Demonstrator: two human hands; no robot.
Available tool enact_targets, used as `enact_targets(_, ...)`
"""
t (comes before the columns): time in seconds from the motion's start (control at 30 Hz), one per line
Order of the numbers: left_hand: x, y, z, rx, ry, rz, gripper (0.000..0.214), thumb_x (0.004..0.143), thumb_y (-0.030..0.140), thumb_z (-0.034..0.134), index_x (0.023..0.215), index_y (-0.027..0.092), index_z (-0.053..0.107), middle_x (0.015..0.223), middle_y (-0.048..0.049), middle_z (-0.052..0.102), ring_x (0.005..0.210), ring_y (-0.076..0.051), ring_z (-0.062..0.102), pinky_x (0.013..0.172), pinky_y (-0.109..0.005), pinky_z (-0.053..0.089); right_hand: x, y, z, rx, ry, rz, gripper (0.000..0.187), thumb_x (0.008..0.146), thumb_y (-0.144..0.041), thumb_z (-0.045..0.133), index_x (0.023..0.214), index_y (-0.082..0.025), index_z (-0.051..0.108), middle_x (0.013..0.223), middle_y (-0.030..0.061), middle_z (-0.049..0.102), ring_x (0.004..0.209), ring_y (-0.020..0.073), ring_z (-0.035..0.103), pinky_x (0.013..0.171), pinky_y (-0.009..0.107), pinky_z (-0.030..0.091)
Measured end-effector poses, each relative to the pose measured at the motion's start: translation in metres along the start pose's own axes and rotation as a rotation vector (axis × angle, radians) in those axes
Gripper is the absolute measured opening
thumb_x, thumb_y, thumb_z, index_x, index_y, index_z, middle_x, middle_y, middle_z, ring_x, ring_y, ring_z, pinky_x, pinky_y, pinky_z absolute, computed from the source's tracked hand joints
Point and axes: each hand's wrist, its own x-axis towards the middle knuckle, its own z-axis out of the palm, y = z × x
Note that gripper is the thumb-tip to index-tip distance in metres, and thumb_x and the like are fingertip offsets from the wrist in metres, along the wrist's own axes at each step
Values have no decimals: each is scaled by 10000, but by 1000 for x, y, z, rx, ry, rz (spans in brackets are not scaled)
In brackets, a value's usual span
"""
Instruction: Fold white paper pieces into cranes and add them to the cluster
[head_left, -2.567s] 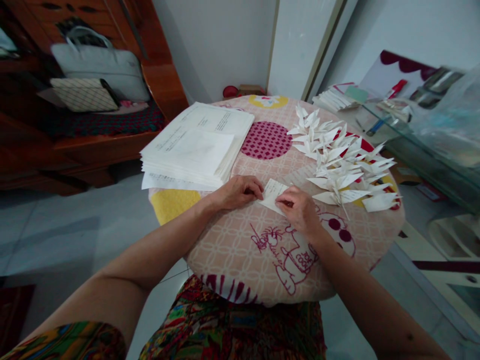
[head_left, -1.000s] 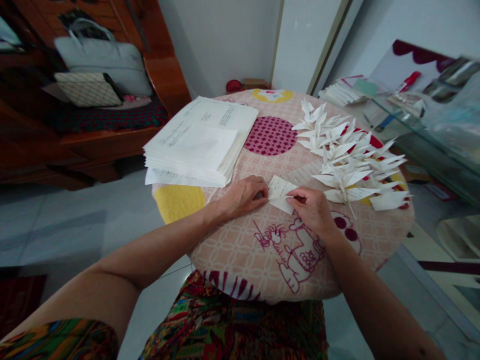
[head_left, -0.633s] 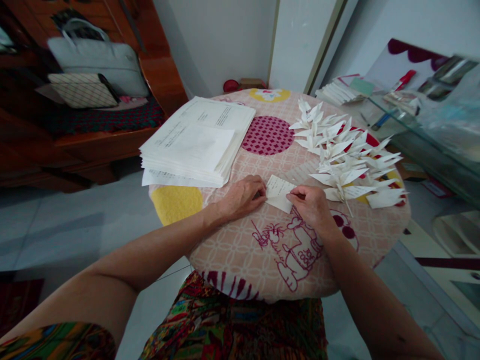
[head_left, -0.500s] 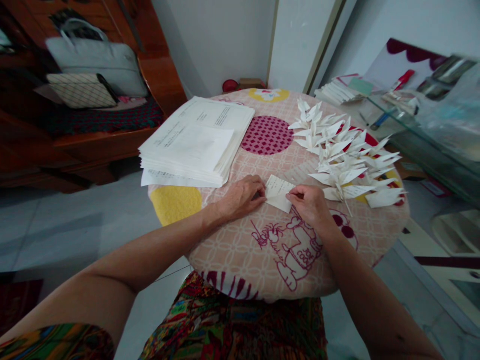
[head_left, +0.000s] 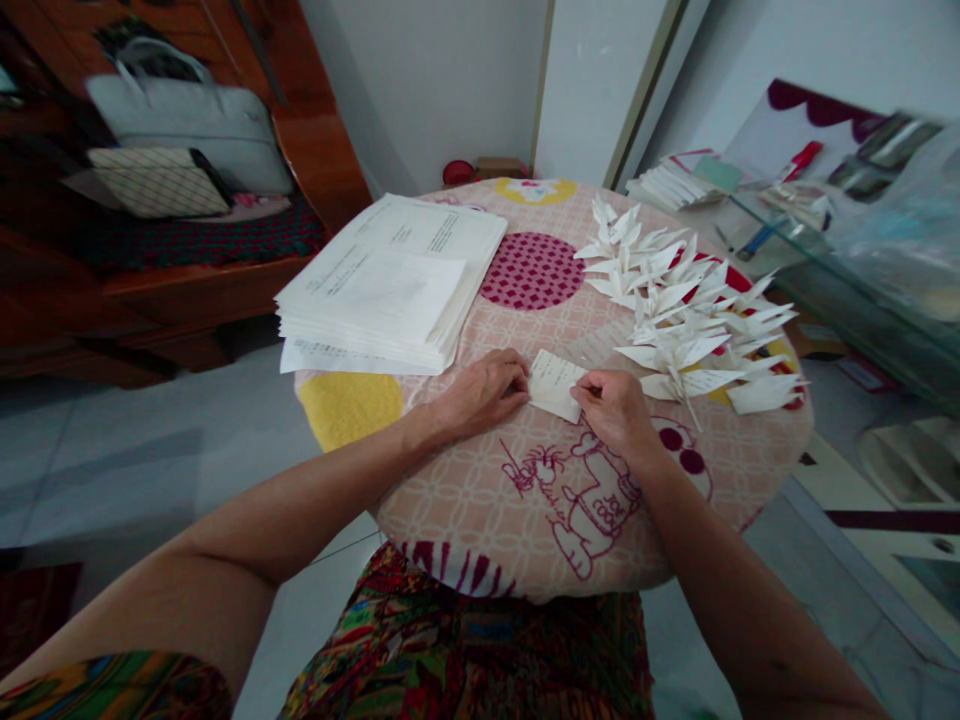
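Observation:
A small folded white paper (head_left: 553, 382) lies on the round table (head_left: 480, 480), which has a pink patterned cloth. My left hand (head_left: 484, 390) rests with curled fingers pressing the paper's left edge. On the paper's right edge, my right hand (head_left: 615, 410) pinches down with closed fingers. Several finished white paper cranes (head_left: 679, 310) lie spread just beyond my right hand. A thick stack of white sheets (head_left: 390, 285) sits at the table's back left.
A wooden bench (head_left: 187, 250) with a grey bag (head_left: 187, 120) and a quilted pouch (head_left: 154, 180) stands to the left. A glass-topped shelf (head_left: 847, 270) with books and pens runs along the right. Grey tiled floor surrounds the table.
Both hands have stayed on the folded paper, which looks slightly more compact. My right hand's fingers have shifted a little along its right edge. The view has drifted slightly.

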Motion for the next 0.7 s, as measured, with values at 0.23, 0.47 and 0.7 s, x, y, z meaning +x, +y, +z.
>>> enact_targets(0.23, -1, -3, -2, -57, -11, 10, 30, 854, 158, 625, 834, 151, 648, 1043, -88, 656, 988, -189, 614, 928, -355, 501, 1, -1, -1, -10, -16, -3, 190, 776, -193, 607, 609, -158, 689, 572, 36, 633, 554, 151, 514, 579, 286, 329)
enact_targets(0.47, -3, 2, -5, -50, 7, -38, 45, 850, 159, 627, 814, 157, 655, 1034, -77, 674, 969, -180, 625, 914, -341, 506, 1, 1, 0, -9, -7, -17, 188, 778, -193, 611, 621, -161, 709, 588, 41, 661, 559, 154, 530, 584, 281, 352)
enact_targets(0.7, 0, 1, -1, -40, 29, -22, 51, 838, 134, 640, 793, 155, 652, 1002, -75, 670, 960, -186, 627, 911, -348, 510, 1, 7, 2, 34, -12, -8, 163, 786, -208, 613, 695, -152, 736, 651, 54, 700, 601, 169, 580, 603, 282, 379)
